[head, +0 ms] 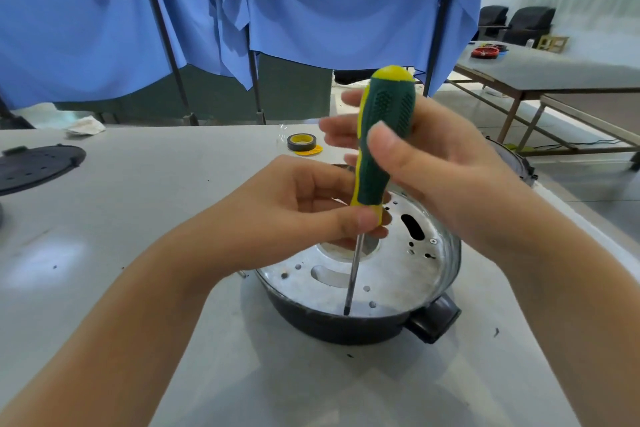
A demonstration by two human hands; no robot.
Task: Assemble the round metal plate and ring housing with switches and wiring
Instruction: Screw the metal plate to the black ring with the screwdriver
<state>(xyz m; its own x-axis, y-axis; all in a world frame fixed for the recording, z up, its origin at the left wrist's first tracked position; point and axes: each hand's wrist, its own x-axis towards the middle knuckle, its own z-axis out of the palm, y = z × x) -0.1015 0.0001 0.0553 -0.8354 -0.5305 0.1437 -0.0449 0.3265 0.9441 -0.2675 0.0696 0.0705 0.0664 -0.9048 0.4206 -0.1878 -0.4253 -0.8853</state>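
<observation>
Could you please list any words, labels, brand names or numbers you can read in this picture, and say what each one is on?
None can be read.
The screwdriver handle shows only a dotted grip pattern, no lettering.
The tape roll shows no legible print.
The metal plate carries holes and slots but no visible markings.

Green-and-yellow screwdriver (379, 146), silver plate (391, 274), black ring housing (332, 326), blue cloth (311, 3).

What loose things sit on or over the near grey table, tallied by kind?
Green-and-yellow-handled screwdriver: 1
Round silver metal plate in black ring housing: 1
Black-and-yellow tape roll: 1
Black perforated round disc: 1
Crumpled white paper: 1
Total: 5
</observation>
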